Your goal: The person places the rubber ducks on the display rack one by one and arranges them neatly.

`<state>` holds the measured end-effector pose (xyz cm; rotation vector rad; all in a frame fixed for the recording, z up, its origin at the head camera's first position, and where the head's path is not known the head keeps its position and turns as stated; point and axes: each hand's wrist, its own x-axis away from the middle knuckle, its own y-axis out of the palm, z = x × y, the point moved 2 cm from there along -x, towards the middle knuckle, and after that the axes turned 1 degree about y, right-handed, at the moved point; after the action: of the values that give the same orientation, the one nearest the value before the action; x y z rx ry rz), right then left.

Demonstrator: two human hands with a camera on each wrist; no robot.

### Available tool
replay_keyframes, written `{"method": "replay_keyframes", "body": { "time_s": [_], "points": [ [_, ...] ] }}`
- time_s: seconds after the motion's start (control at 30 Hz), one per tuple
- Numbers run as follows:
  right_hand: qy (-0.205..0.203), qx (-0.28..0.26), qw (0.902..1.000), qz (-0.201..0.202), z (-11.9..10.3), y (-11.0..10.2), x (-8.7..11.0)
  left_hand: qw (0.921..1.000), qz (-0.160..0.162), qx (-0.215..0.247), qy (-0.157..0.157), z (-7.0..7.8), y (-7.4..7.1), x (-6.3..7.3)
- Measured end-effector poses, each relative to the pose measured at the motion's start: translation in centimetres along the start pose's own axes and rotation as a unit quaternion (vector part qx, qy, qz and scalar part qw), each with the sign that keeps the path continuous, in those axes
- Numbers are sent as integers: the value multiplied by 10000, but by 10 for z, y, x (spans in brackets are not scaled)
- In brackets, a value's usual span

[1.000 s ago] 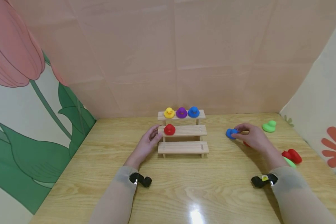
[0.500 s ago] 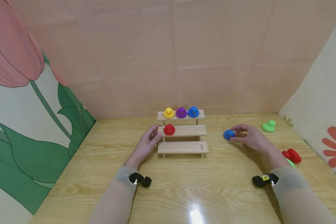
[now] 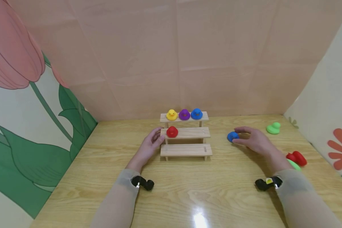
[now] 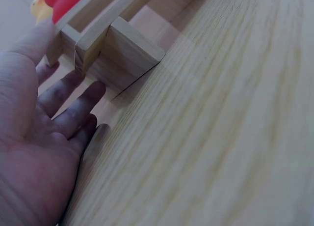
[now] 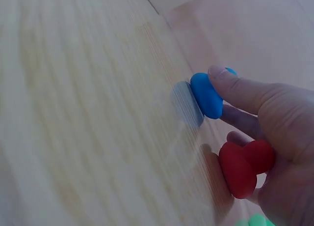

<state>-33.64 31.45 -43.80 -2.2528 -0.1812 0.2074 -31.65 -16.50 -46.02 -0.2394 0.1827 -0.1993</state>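
A small three-tier wooden stand (image 3: 188, 150) is on the table. At the left end of its middle tier, my left hand (image 3: 148, 145) touches the wood with loosely extended fingers. Beside that hand, a red rubber duck (image 3: 172, 131) sits on the middle tier. The top tier bears a yellow duck (image 3: 172, 114), a purple duck (image 3: 184, 114) and a blue duck (image 3: 197, 114). To the right, my right hand (image 3: 256, 141) pinches another blue rubber duck (image 5: 207, 96) between thumb and finger, low at the tabletop. Under that palm, a red duck (image 5: 239, 169) shows only in the right wrist view.
A green duck (image 3: 273, 128) stands at the far right. Nearer, a red duck (image 3: 297, 158) lies on its side, and a green one (image 3: 293, 164) is partly hidden by my right forearm. A pinkish backdrop (image 3: 231, 63) rises behind the table.
My right hand has moved slightly left with the blue duck, which has turned. The red duck's edge under that hand is now hidden in the head view. My left hand stays put.
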Motion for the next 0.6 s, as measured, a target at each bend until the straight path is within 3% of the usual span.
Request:
{"method": "replay_keyframes", "body": {
  "time_s": [0.6],
  "points": [
    [189, 236, 9995, -37, 0, 2, 1, 9999, -3, 108, 34, -1, 0, 0]
  ]
}}
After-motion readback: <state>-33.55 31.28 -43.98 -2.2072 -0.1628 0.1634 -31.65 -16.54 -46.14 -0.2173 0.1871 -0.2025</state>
